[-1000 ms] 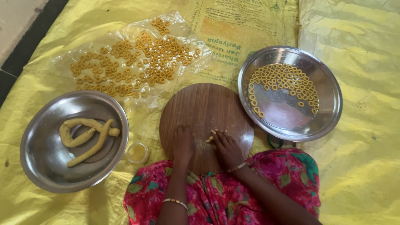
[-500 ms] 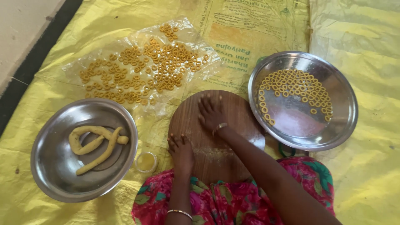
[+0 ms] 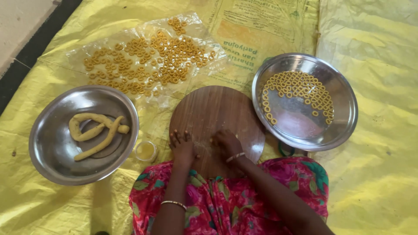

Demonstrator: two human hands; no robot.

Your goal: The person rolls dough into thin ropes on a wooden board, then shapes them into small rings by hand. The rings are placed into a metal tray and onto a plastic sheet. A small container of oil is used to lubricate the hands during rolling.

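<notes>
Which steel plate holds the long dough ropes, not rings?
The steel plate on the left, beside the left hand. It holds long dough ropes; the right-side plate holds only small dough rings.

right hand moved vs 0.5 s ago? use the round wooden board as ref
Yes. The right hand has pulled back from the far half of the round wooden board to its near edge, toward the person, and now lies beside the left hand.

Yellow woven plastic sheet point(image 3: 383, 182) spread over the floor, pale bare floor point(image 3: 21, 21) top left, soft daylight
</notes>
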